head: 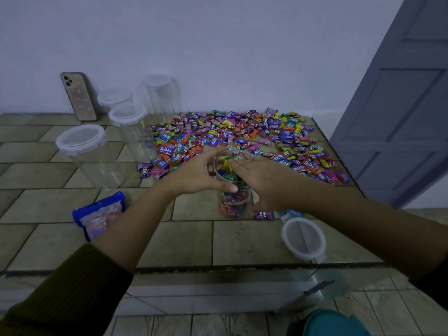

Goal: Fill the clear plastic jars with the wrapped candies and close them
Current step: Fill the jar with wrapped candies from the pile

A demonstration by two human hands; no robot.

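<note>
An open clear jar (234, 200), nearly full of wrapped candies, stands on the tiled counter in the middle. My left hand (198, 175) grips its upper left side, thumb across the front. My right hand (264, 183) lies flat over the jar's mouth, fingers straight, pressing on the candies at the top. A wide heap of loose wrapped candies (242, 139) spreads behind the jar. The jar's loose lid (304, 238) lies to the right near the counter's front edge.
Several lidded empty clear jars (89, 154) stand at the back left, beside a phone (78, 95) leaning on the wall. A blue candy bag (99, 214) lies front left. A grey door (400, 117) is at the right. The counter edge (218, 267) runs below my arms.
</note>
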